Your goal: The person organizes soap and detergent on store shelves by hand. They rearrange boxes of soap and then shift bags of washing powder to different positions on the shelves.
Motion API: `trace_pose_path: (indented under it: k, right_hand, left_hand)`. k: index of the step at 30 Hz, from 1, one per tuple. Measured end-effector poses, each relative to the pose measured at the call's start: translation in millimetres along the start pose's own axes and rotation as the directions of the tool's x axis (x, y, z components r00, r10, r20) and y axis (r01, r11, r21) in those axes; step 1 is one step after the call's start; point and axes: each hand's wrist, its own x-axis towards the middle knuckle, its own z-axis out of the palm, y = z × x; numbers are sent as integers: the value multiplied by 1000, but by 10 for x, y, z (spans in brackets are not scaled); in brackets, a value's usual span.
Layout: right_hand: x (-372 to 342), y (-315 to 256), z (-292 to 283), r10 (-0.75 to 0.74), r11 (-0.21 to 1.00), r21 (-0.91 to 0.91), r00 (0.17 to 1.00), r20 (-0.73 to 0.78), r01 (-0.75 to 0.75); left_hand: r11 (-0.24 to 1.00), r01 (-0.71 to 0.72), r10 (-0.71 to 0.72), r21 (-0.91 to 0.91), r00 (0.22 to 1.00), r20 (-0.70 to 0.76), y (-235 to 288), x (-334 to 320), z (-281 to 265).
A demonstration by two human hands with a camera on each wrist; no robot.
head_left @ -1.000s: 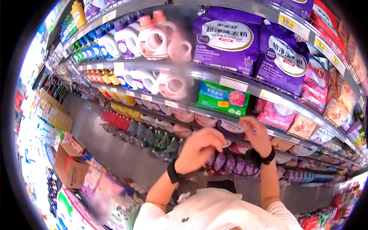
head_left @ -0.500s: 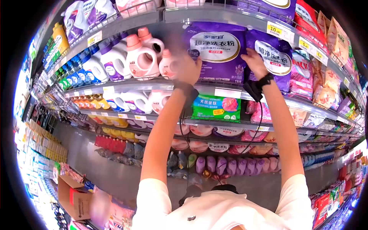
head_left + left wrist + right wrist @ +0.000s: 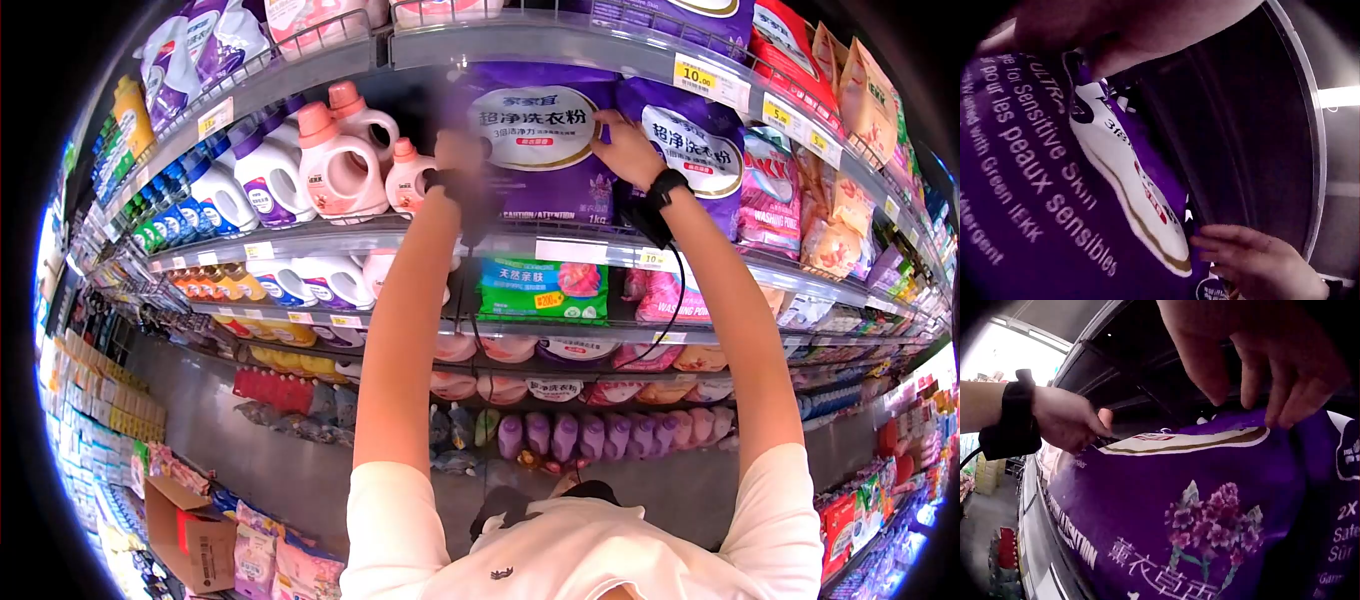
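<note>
A large purple bag of washing powder (image 3: 545, 185) stands upright on the shelf in the head view, its front showing a white oval label. At its left edge is my left hand (image 3: 460, 158), blurred there. The right wrist view shows this left hand (image 3: 1066, 419) with thumb and fingers bent at the bag's edge, pinching it. My right hand (image 3: 628, 150) touches the bag's upper right side. Its fingers (image 3: 1229, 240) look fairly straight against the bag in the left wrist view. A second purple bag (image 3: 690, 150) stands just right of it.
Pink detergent bottles (image 3: 335, 165) stand left of the bag. A price-tag rail (image 3: 490, 243) runs along the shelf front, and another shelf edge (image 3: 560, 45) hangs above. Below sits a green pack (image 3: 545, 290). Dark cables hang from both wrists. A cardboard box (image 3: 195, 545) stands behind at lower left.
Both hands rose from in front of the body to the purple bag's sides. Since half a second ago the right hand has moved slightly inward onto the bag, and the view has shifted.
</note>
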Motion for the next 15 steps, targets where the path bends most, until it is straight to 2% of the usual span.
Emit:
trace_pose_path:
  k: [2, 4, 5, 6, 7, 9, 10, 13, 14, 15]
  right_hand:
    - [130, -65, -118, 24, 999, -36, 992, 125, -20]
    - [325, -183, -218, 82, 989, -142, 962, 262, -46]
    - [375, -241, -202, 52, 993, -115, 955, 293, -19]
    - [444, -287, -184, 20, 996, -88, 947, 321, 9]
    - [520, -339, -157, -13, 997, -61, 939, 345, 36]
    - [730, -495, 75, -243, 970, 63, 909, 339, 236]
    - [795, -631, 125, -245, 963, -15, 898, 366, 269]
    - [1147, -909, 551, -267, 955, -36, 905, 332, 295]
    - [1378, -797, 912, -402, 890, -91, 862, 310, 447]
    - [1467, -873, 993, -399, 886, -99, 852, 338, 453]
  left_hand:
    - [989, 146, -148, -29, 985, -89, -140, 279, 274]
    - [988, 149, -152, -47, 985, -82, -100, 323, 206]
    - [987, 150, -154, -55, 985, -78, -78, 344, 169]
    - [997, 48, -50, -62, 998, -33, 55, 231, -21]
    - [998, 15, -16, -62, 1000, -10, 95, 209, -124]
    - [999, -11, 12, -39, 1000, 18, 57, 279, -137]
    - [1000, -15, 15, -12, 1000, 17, 12, 330, -71]
    - [994, -16, 22, 112, 998, -53, -186, 204, 249]
    - [990, -38, 49, 134, 996, -77, -202, 78, 328]
    - [986, -76, 91, 150, 991, -98, -203, -90, 373]
